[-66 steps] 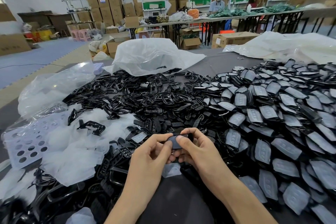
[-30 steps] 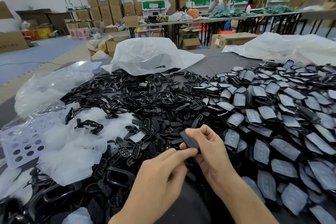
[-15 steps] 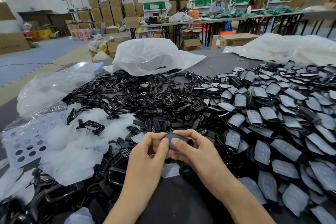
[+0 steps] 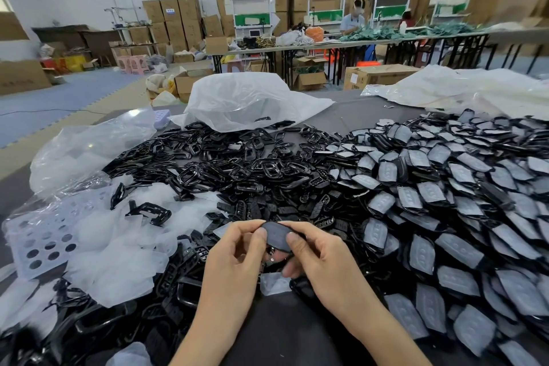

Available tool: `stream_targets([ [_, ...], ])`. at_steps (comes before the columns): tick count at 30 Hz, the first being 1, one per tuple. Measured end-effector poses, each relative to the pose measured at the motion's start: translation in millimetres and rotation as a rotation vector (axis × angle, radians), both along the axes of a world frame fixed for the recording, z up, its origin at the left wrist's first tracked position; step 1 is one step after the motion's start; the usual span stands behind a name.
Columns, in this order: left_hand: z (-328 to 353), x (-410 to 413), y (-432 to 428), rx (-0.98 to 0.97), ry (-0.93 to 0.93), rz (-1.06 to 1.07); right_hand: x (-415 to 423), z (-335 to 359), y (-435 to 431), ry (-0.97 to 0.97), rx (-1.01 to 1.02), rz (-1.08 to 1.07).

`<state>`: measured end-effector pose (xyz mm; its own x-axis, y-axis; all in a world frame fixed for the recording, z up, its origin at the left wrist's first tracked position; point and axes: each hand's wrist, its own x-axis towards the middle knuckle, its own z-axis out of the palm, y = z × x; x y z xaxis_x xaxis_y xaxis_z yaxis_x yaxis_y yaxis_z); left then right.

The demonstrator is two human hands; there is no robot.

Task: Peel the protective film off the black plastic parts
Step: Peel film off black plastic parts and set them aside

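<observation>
1. Hands are meeting low over the dark table (image 4: 350, 111), at about six o'clock of the scene.
2. The left hand (image 4: 237, 249) is pinching the nine o'clock end of one black plastic part (image 4: 274, 236), with thumb and forefinger curled onto its edge.
3. The right hand (image 4: 320, 255) is gripping the same part from its three o'clock side. Its thumb is lying on the top face and its other fingers are curling underneath.
4. The part is being held just above the table with a dull grey face turned up. I cannot tell whether film is covering it.
5. A loose scrap of film (image 4: 274, 284) is lying on the table at six o'clock from the part, just below the fingers.
6. A heap of film-covered parts (image 4: 445, 202) is spreading from three o'clock out to the right edge.
7. A tangle of bare black frames (image 4: 237, 169) is sprawling at twelve o'clock from the hands.
8. Loose whitish film sheets (image 4: 118, 246) are lying at nine o'clock, beside a perforated lilac tray (image 4: 38, 238).
9. A white bag (image 4: 246, 101) is slumping farther off at twelve o'clock, with a clear bag (image 4: 89, 145) at ten.
</observation>
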<state>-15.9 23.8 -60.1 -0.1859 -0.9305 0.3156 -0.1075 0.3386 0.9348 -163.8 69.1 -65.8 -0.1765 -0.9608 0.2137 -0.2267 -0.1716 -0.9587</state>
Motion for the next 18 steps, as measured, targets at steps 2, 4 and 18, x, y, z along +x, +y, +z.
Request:
stream_targets([
  [2, -3.9, -1.4, 0.3, -0.005, -0.005, 0.010, -3.3, 3.9, -1.5, 0.035, -0.015, -0.062],
  [4, -8.6, -0.2, 1.3, -0.059, -0.052, 0.011, -15.9, 16.8, -6.8, -0.001, -0.080, -0.172],
  [18, -3.1, 5.2, -13.5, -0.280, -0.376, 0.051, -31.1, 20.4, -25.0, 0.010, -0.195, -0.467],
])
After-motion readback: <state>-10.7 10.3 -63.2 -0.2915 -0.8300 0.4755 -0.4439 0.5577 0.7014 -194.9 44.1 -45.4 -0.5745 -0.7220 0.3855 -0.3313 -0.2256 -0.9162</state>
